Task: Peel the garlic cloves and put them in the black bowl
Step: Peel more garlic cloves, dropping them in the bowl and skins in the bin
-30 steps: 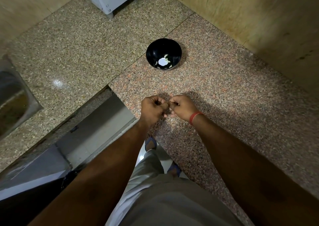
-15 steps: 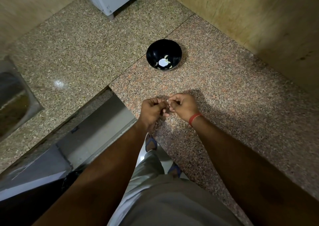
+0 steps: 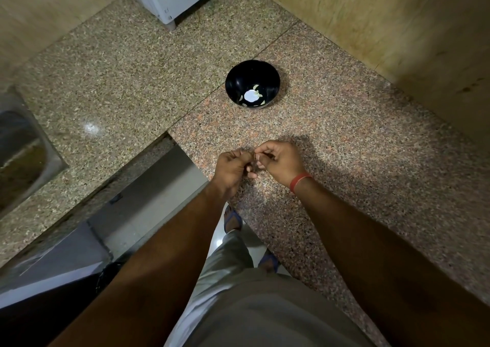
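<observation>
Over the near edge of the granite surface (image 3: 344,145), my left hand (image 3: 233,167) has its fingers curled tight, pinching one end of a small garlic clove (image 3: 255,157); clove mostly hidden between my fingertips, can't tell how much skin is left. Just right of it, touching, my right hand (image 3: 281,162) also pinches, thumb and forefinger closed on the other end, red band (image 3: 299,181) on that wrist. Both hands clamped on the same clove, held above the surface, not resting on it.

Step in hand, I judge: peeling. To do it well I keep the left hand steady as the anchor, nip the papery skin with the right nail and pull away along the clove rather than crushing it. Keep the grip light, clove is small and could slip off the edge toward the floor.

Further back and up from the hands, well apart, black bowl (image 3: 252,85) sits upright on the surface, a few pale peeled cloves (image 3: 252,96) already inside. Task partway, I'd say.
</observation>
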`<state>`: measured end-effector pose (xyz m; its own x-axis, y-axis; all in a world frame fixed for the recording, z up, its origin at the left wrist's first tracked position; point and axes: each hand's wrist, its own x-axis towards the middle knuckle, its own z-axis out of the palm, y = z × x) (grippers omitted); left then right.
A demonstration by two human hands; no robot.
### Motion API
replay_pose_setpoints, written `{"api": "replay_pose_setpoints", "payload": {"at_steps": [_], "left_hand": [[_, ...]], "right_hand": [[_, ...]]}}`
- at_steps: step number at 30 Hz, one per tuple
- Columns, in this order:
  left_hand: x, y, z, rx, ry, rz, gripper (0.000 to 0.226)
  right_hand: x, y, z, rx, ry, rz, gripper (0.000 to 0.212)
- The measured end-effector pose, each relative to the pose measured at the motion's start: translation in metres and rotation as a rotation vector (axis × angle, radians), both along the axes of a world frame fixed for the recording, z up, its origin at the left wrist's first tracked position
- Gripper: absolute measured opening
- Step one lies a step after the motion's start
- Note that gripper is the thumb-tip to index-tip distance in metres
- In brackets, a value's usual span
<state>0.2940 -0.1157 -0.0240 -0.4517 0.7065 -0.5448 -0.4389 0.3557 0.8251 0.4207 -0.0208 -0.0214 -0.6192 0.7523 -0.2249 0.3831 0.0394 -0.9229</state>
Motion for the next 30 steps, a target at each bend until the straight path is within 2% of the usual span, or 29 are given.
{"api": "replay_pose_setpoints", "payload": {"at_steps": [4, 10, 15, 19, 23, 25, 28, 30], "left_hand": [[0.001, 0.0, -0.003, -0.025, -0.069, 0.028, 0.024], [0.0, 0.002, -0.008, -0.05, -0.119, 0.064, 0.011], [-0.001, 0.003, -0.012, -0.095, -0.123, 0.079, 0.013], [-0.004, 0.002, -0.016, -0.15, -0.084, 0.085, 0.016], [-0.005, -0.002, -0.019, -0.193, 0.019, 0.056, 0.014], [-0.004, -0.005, -0.019, -0.205, 0.105, 0.0, 0.016], [0.001, -0.012, -0.018, -0.21, 0.3, -0.091, 0.031], [0.008, -0.018, -0.017, -0.203, 0.387, -0.148, 0.031]], "right_hand": [[-0.001, -0.003, 0.0, -0.267, 0.073, -0.129, 0.009], [-0.003, -0.007, 0.0, -0.604, 0.191, -0.321, 0.014], [-0.008, -0.006, -0.002, -0.747, 0.226, -0.439, 0.013], [-0.012, -0.003, -0.006, -0.711, 0.176, -0.484, 0.008], [-0.003, 0.0, -0.009, -0.596, 0.081, -0.497, 0.012], [0.007, 0.0, -0.013, -0.492, 0.029, -0.455, 0.012], [0.025, -0.001, -0.02, -0.287, -0.083, -0.38, 0.013], [0.035, -0.003, -0.026, -0.125, -0.16, -0.319, 0.016]]}}
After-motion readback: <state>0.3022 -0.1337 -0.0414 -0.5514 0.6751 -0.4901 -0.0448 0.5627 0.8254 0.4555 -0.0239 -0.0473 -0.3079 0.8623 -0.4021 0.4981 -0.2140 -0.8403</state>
